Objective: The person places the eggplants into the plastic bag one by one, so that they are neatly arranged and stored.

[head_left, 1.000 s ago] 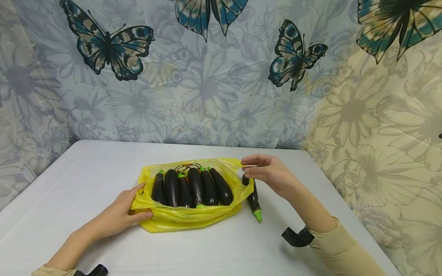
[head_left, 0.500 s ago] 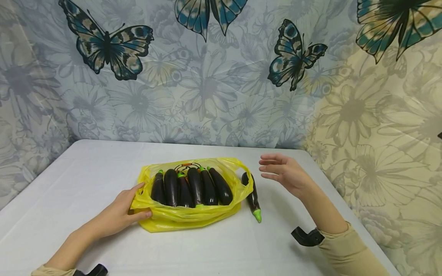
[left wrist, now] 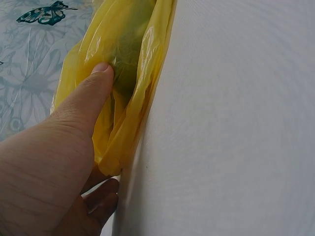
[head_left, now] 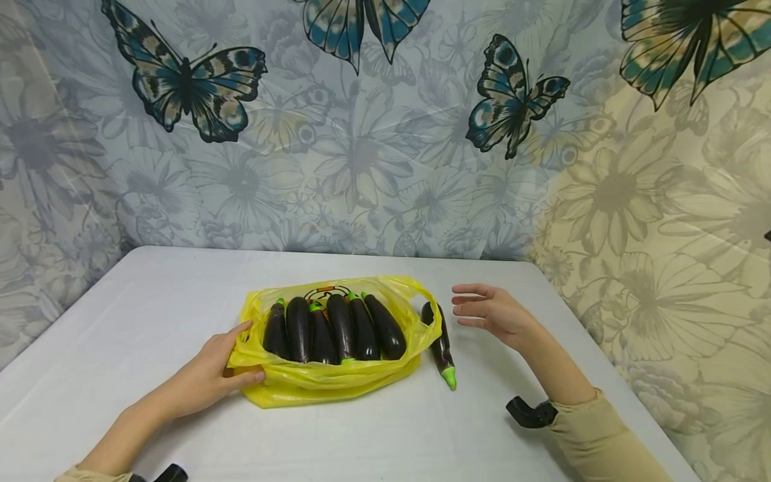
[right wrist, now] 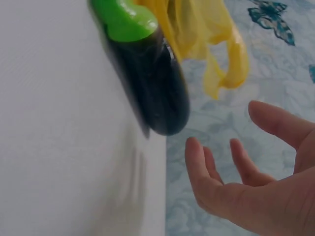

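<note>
A yellow plastic bag point(head_left: 331, 388) lies on its side, its wide mouth showing several dark eggplants point(head_left: 394, 335) in a row. My left hand point(head_left: 205, 368) grips the bag's left end, thumb on the near side and fingers on the far side. In the left wrist view the thumb point(left wrist: 93, 88) presses the yellow film point(left wrist: 106, 44). One loose eggplant point(head_left: 444, 351) lies just right of the bag, green stem end toward me, partly under the bag's handle loop. To its right, my right hand point(head_left: 496, 314) hovers with relaxed fingers apart, holding nothing.
A white-covered table point(head_left: 385, 442) carries the bag and eggplants. Behind it hangs a floral cloth backdrop point(head_left: 361, 167) with butterflies. A black wrist mount point(head_left: 530, 412) juts from the right sleeve, another point(head_left: 171, 473) from the left.
My right hand has drawn away to the right from the bag's handle loop, then sunk slightly. The left hand, the bag and the eggplants stay in place.
</note>
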Tool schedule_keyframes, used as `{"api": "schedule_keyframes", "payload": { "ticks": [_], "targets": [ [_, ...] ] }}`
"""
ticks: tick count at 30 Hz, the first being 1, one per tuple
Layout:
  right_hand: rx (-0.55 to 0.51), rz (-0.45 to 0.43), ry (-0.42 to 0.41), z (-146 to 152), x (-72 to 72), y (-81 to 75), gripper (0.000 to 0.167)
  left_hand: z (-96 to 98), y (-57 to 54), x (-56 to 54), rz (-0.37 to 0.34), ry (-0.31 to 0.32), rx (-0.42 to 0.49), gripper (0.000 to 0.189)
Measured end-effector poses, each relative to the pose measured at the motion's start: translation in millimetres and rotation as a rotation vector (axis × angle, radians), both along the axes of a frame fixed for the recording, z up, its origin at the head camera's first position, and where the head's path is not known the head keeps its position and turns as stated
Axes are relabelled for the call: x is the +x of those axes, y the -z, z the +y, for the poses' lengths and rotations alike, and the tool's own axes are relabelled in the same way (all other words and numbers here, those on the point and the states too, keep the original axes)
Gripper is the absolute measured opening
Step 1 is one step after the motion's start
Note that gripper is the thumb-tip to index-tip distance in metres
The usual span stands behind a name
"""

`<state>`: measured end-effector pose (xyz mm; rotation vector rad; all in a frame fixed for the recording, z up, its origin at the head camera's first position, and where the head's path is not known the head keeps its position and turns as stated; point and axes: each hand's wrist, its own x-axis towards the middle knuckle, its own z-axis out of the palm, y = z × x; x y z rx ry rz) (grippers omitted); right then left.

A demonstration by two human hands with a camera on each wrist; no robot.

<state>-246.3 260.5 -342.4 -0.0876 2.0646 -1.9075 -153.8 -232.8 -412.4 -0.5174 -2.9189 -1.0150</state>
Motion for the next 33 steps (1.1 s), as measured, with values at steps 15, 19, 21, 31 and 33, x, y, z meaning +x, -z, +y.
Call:
{"api": "schedule_keyframes", "payload": {
  "ticks": [15,19,21,31,33],
  "targets": [
    [0.020,-0.078,-0.038,-1.5,-4.9,18.3,0.060,0.9,0.0,1.2,-0.005,-0.004,0.002,0.100],
    [0.025,-0.082,-0.042,-1.9,-5.5,18.8,0.063,0.7,0.8,1.5,-0.004,-0.008,0.003,0.100],
    [0.026,-0.081,-0.043,-2.8,-5.8,19.1,0.064,0.5,0.7,1.7,0.007,-0.002,0.004,0.099],
    [0.036,-0.100,-0.035,-6.6,-6.8,23.7,0.065,0.6,0.5,1.4,0.009,-0.001,0.005,0.099],
    [0.038,-0.104,-0.032,-7.8,-6.5,24.3,0.065,0.8,0.2,1.5,0.008,-0.001,0.005,0.099]
  ]
}}
